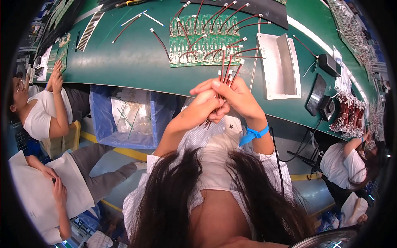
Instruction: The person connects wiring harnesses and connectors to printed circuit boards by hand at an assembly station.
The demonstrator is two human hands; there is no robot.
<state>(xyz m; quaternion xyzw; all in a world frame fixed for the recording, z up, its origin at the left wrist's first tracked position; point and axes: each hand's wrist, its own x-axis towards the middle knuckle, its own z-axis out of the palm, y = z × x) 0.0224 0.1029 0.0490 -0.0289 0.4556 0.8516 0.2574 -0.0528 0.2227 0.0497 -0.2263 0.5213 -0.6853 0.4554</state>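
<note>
Close to the table's near edge, my left hand (199,108) and my right hand (240,96) meet around a small bunch of red-and-black connector wires (230,76). White plugs top the bunch, and the loose wire ends hang below my fingers. Both hands are closed on it; part of the bunch is hidden by the fingers. Just beyond them lies a green circuit board panel (178,53) with rows of small parts. Several similar wires with white plugs stick out from the panel, some reaching past its edges.
Right of the panel stands a bent metal bracket (269,84). Farther right are a black phone-like device (316,94), a black box (329,65) and bundled wires (349,113). A blue-lined bin (101,120) stands below the table at left. Other people sit at both sides.
</note>
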